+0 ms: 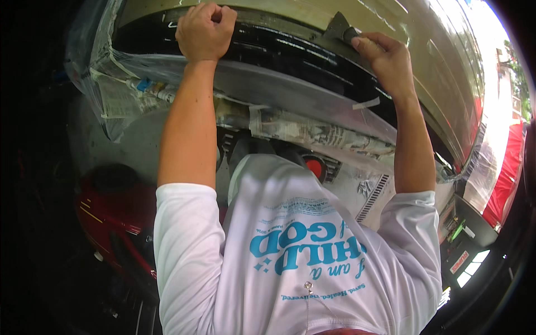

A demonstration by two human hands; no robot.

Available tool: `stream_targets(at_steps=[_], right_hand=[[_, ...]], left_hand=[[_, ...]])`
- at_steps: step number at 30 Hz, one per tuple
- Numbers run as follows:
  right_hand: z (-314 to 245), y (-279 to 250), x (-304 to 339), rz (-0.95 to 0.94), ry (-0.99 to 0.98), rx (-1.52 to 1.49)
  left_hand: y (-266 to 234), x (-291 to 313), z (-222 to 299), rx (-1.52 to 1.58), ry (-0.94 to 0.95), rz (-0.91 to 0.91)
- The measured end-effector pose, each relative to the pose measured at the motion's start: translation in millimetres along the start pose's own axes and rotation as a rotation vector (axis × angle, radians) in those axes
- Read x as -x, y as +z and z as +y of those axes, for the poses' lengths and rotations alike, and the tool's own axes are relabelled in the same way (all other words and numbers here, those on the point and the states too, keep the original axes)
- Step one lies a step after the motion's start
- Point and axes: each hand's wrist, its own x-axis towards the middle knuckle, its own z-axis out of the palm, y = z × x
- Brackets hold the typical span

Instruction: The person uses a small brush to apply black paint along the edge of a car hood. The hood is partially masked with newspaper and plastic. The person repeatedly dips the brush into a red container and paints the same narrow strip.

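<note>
My right hand grips the dark handle of a putty knife, whose wide blade lies against the gold vehicle panel just above its glossy black band. Farther left, my left hand is closed in a fist at the upper edge of the same black band. Its fingertips are turned away, so whatever they may hold is hidden. A short piece of pale tape sticks out from the lower edge of the band.
Clear plastic sheeting drapes the vehicle's left end. Newspaper masking runs beneath the band, close to my legs. Behind me on the left is a glossy red vehicle or machine. A dark case stands at the lower right.
</note>
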Motion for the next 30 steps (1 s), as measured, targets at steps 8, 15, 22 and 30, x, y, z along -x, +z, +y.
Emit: stream_targets(at_steps=[8, 15, 22, 30], right_hand=[[-4.9, -2.2, 4.7, -0.008, -0.012, 0.040], [-40.4, 34.3, -4.4, -0.002, -0.068, -0.004], [27.1, -50.0, 47.2, 0.324, 0.024, -0.292], [48.8, -38.5, 110.3, 0.366, -0.327, 0.296]], left_hand=[[-1.5, -5.7, 2.6, -0.016, -0.025, -0.006], [4.2, -8.1, 1.1, 0.033, -0.012, 0.037], [0.7, -6.5, 3.7, 0.051, -0.073, 0.017], [2.8, -8.0, 0.4, 0.002, -0.110, -0.009]])
